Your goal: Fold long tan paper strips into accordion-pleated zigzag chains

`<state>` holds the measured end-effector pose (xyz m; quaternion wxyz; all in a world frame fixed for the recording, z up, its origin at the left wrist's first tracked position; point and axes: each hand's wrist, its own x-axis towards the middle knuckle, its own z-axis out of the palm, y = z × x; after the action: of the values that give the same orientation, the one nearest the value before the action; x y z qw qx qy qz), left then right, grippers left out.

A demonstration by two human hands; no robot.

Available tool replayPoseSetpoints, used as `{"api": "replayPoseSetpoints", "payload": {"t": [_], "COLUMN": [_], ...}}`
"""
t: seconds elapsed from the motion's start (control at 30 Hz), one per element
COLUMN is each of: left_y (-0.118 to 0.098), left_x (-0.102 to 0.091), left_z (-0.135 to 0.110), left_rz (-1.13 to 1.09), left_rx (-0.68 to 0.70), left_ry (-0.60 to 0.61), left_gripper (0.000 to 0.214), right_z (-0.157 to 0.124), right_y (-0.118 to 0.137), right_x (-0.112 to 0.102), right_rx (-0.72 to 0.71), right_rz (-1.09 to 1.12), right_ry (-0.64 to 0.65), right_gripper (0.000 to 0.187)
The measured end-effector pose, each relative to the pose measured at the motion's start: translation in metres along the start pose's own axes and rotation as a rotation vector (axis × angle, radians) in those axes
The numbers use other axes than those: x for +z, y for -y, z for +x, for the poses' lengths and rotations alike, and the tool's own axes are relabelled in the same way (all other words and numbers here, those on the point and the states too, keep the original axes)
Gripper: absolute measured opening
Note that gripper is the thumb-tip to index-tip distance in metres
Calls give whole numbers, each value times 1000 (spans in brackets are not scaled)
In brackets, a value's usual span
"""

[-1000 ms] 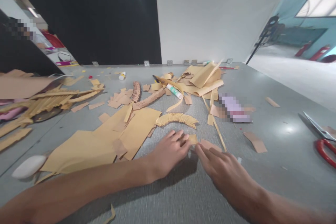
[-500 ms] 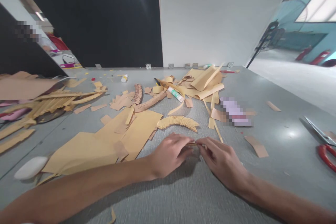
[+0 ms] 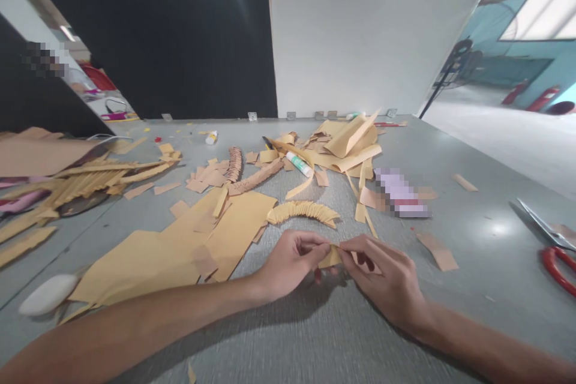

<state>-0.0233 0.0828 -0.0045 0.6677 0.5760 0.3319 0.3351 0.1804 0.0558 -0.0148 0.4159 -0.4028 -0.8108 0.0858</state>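
Observation:
A small piece of tan paper (image 3: 331, 257) is pinched between my two hands, just above the grey table (image 3: 288, 336). My left hand (image 3: 292, 264) is closed on its left side, thumb and fingers pressed together. At its upper right edge, the fingertips of my right hand (image 3: 382, 270) close on the same piece. Just beyond my hands lies a curved, pleated tan paper strip (image 3: 303, 212). Flat tan paper sheets (image 3: 166, 246) spread to the left of my left hand.
Red-handled scissors (image 3: 558, 264) lie at the right edge. Beyond the pleated strip are a glue stick (image 3: 299, 164), brown pleated strips (image 3: 256, 177) and crumpled paper (image 3: 351, 141). A white rounded object (image 3: 48, 295) sits left. Black and white panels (image 3: 342, 36) stand behind the table.
The paper piece has turned so that its flat face shows, where before only a thin edge did. My left thumb has moved up onto it.

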Motion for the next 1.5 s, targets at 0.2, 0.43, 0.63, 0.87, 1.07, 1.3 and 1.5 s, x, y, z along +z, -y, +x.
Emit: {"api": "replayPoseSetpoints", "payload": {"t": [0.2, 0.43, 0.63, 0.87, 1.07, 1.3, 1.5], "left_y": [9, 7, 4, 4, 6, 7, 5], "left_x": [-6, -7, -5, -2, -2, -2, -1], "left_z": [5, 5, 2, -1, -2, -4, -2], "left_rz": [-201, -215, -100, 59, 167, 222, 133], "left_rx": [-19, 2, 6, 45, 48, 52, 52], "left_ry": [9, -17, -60, -59, -106, -114, -103], "left_gripper": [37, 32, 33, 32, 32, 33, 31], "right_z": [-2, -8, -2, 9, 9, 8, 10], "right_y": [-5, -11, -4, -5, -7, -4, -3], "right_x": [-4, -3, -1, 2, 4, 3, 2], "right_rx": [-263, -254, 12, 327, 294, 259, 341], "right_rz": [-180, -212, 21, 238, 226, 200, 256], "right_ry": [112, 221, 144, 322, 351, 356, 277], "right_gripper": [20, 32, 16, 28, 25, 18, 22]}}
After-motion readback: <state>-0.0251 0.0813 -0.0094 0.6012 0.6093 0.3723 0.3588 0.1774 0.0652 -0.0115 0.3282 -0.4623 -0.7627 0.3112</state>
